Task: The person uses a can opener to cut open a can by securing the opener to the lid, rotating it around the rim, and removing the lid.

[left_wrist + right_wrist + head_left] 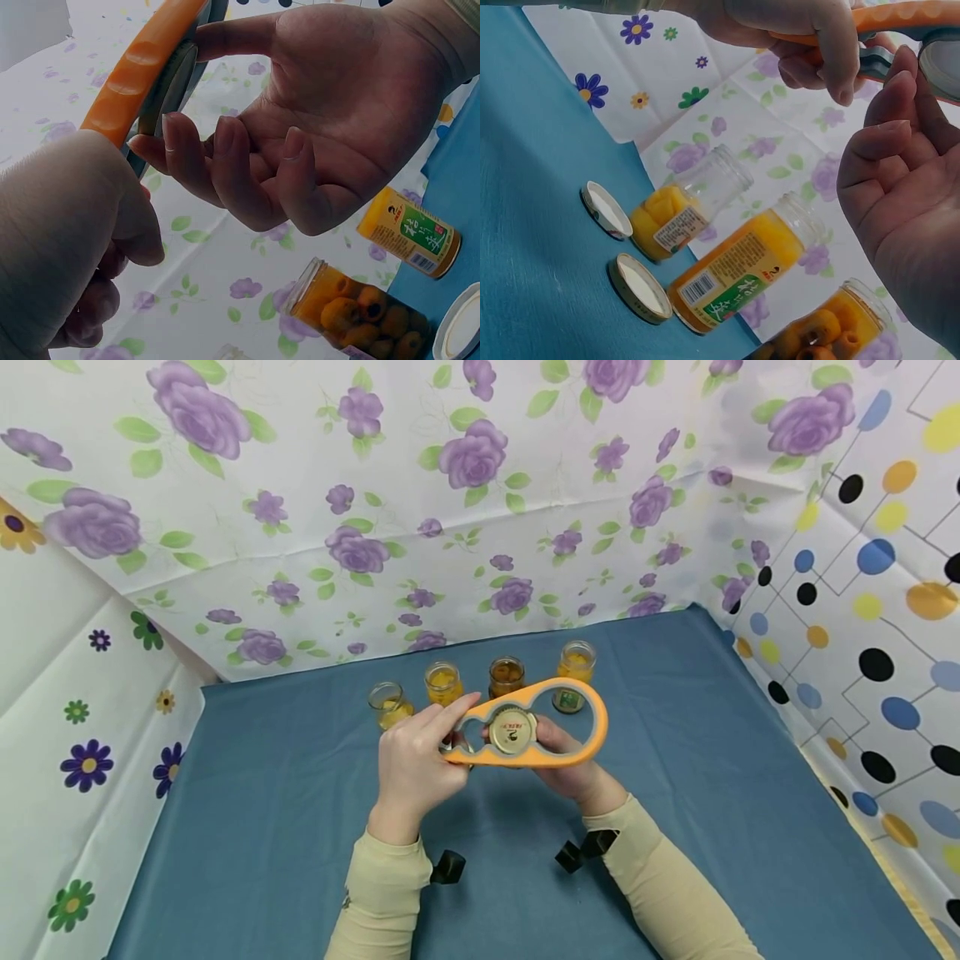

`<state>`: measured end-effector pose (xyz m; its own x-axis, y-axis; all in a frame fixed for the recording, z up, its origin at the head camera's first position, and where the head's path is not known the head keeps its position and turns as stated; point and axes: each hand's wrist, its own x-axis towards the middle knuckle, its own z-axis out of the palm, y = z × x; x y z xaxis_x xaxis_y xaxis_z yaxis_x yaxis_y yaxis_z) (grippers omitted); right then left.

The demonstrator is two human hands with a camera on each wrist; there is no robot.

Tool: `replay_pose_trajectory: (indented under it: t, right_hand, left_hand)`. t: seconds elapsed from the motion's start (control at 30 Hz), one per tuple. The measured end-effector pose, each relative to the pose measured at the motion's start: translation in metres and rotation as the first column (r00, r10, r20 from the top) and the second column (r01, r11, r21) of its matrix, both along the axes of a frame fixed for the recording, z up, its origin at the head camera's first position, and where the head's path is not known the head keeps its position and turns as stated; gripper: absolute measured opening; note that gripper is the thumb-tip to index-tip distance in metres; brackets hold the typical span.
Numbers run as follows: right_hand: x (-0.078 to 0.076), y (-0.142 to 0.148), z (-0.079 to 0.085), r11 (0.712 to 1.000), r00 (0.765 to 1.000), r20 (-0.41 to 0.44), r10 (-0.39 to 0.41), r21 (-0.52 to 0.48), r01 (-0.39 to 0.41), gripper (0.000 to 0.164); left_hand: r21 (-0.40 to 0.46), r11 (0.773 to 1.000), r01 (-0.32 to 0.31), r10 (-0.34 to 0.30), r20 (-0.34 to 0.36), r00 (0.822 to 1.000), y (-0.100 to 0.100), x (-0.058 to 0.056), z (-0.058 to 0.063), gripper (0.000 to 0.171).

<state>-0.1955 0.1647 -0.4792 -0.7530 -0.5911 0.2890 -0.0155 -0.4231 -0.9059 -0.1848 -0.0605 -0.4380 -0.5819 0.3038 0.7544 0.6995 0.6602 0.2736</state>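
Observation:
My left hand grips the narrow end of an orange jar opener with grey-lined round openings. A gold jar lid with red print sits in its middle opening. From underneath, my right hand pinches this lid between thumb and fingertips, as the left wrist view shows; its other fingers curl loosely. The opener is held up above the table, in front of several lidless glass jars. Among them are a jar of dark round fruit and an orange-filled jar with a green label.
A jar of yellow chunks stands farther left in the row. Near the jars lie a white-lined lid and another lid on the blue cloth. Behind the row rises a flowered sheet.

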Motion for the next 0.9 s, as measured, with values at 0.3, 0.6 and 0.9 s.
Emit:
replay_pose_trajectory:
  t: [0.3,0.6,0.9]
  right_hand:
    - [-0.0030,0.0020,-0.0049,1.000,1.000,0.003,0.000,0.007,0.000,0.053]
    - [-0.0022,0.0032,-0.0056,1.000,1.000,-0.003,0.002,0.018,-0.002,0.054]
    - [-0.0103,0.0054,-0.0033,0.967,0.995,0.025,-0.101,0.238,0.092,0.062]
  left_hand:
    - [0.007,1.000,-0.012,0.012,-0.017,1.000,-0.0004,-0.0010,-0.0018,0.066]
    - [0.013,1.000,-0.009,0.010,-0.034,0.999,-0.0007,-0.0008,-0.0021,0.063]
    - [0.018,0.999,-0.032,0.033,-0.034,0.999,-0.0035,-0.0004,0.0004,0.058]
